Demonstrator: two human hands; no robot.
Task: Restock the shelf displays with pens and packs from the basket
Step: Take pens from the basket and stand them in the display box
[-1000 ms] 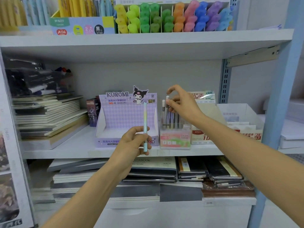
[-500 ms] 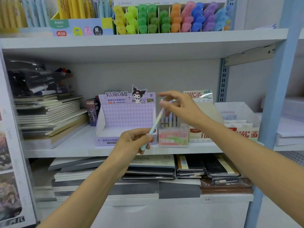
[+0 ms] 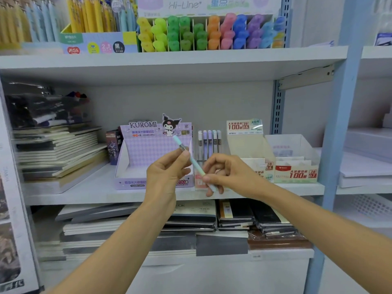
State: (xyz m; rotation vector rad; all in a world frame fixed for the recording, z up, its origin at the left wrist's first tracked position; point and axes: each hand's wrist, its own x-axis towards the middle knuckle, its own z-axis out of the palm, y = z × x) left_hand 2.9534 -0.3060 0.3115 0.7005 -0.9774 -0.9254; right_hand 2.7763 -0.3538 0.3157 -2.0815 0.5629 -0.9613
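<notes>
A pastel green pen (image 3: 195, 164) is held tilted in front of the middle shelf (image 3: 84, 194), cap end up and left. The left hand (image 3: 167, 172) pinches it near the cap, and the right hand (image 3: 231, 175) grips its lower end. Behind them stands the purple Kuromi display box (image 3: 148, 149), with a small box of upright pens (image 3: 209, 141) just to its right.

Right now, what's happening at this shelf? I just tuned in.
A person holds one pastel pen slanted in front of the middle shelf, with both hands on it. The left hand pinches it near the upper end and the right hand grips the lower end. It is not yet in any display. Behind it stand the purple Kuromi box and a small holder of upright pens. No basket is in view.
</notes>
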